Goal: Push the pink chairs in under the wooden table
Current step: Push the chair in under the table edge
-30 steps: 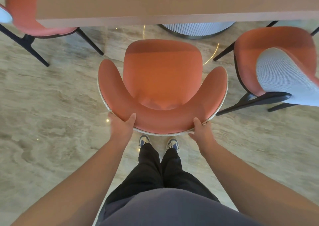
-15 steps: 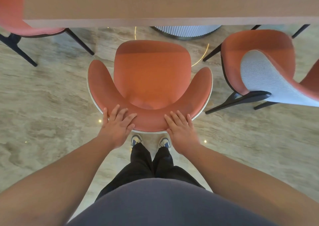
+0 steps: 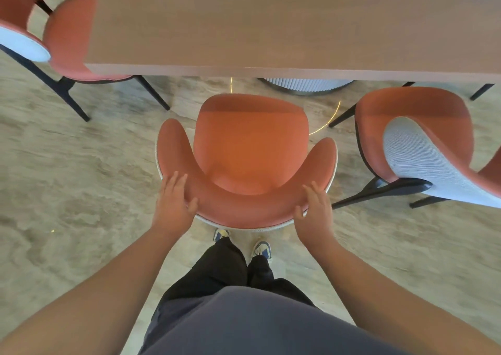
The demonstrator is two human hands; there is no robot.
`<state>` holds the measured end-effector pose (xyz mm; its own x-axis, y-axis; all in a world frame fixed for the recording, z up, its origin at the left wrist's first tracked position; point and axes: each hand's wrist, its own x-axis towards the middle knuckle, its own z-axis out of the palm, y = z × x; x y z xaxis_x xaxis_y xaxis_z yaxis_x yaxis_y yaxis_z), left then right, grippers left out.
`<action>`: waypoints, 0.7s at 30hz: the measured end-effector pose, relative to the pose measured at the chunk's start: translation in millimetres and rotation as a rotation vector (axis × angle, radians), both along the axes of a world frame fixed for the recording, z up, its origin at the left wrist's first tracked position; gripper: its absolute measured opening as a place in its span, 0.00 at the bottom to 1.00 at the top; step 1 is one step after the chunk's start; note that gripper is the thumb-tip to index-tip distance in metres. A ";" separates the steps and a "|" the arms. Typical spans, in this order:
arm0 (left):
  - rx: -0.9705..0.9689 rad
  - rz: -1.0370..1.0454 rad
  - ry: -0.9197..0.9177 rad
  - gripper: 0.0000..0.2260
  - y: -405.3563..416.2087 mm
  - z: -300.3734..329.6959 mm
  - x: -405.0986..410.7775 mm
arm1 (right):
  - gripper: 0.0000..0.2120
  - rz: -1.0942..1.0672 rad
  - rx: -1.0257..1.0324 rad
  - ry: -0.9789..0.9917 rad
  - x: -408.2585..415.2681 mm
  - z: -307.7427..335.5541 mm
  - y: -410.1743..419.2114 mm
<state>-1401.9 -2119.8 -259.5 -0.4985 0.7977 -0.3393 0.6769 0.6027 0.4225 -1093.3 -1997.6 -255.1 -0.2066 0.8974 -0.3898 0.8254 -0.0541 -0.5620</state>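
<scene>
A pink chair [image 3: 78, 43] at the left sits partly under the tabletop's [image 3: 284, 21] left corner. The left hand [image 3: 173, 205] lies on the middle pink chair's [image 3: 249, 148] curved backrest with fingers straight and spread, its grip apart. That chair stands on the floor just short of the tabletop's near edge. The right hand [image 3: 315, 213] rests likewise, fingers extended. A third pink chair [image 3: 414, 127] stands at the right, turned askew.

We note the middle chair [image 3: 249, 148]: orange-pink seat, pale woven trim at its back rim. Right chair [image 3: 412, 116]: same pink, light blue-grey textured back, black legs. Table [image 3: 271, 24]: plain brown wood. Floor [image 3: 81, 178]: beige, marbled veining. Trousers [image 3: 217, 270] black; shoes [image 3: 221, 234] white and blue.
</scene>
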 end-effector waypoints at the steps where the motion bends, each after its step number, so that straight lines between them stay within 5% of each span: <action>1: 0.013 0.106 -0.036 0.32 3.9 1.1 -6.4 | 0.28 -0.084 -0.008 -0.013 3.0 1.1 11.4; 6: 0.007 0.510 -0.251 0.36 33.9 1.5 -49.0 | 0.33 -0.458 -0.219 0.016 3.4 -3.8 61.1; 9: -0.038 0.658 -0.418 0.40 46.5 -8.2 -74.3 | 0.28 -0.617 -0.318 0.114 -6.6 -11.8 78.0; 17: -0.033 0.747 -0.782 0.39 78.4 -25.7 -131.6 | 0.35 -0.846 -0.383 0.152 -22.1 -25.8 103.9; 21: -0.050 0.743 -0.803 0.40 101.0 -31.6 -148.7 | 0.38 -0.854 -0.391 0.148 -22.5 -33.9 123.9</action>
<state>-1550.6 -2018.8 -291.1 -0.4690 0.3660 -0.8038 -0.3241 0.7752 0.5422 -1115.8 -1873.7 -289.0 0.3877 0.5794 -0.7170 0.3412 -0.8127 -0.4722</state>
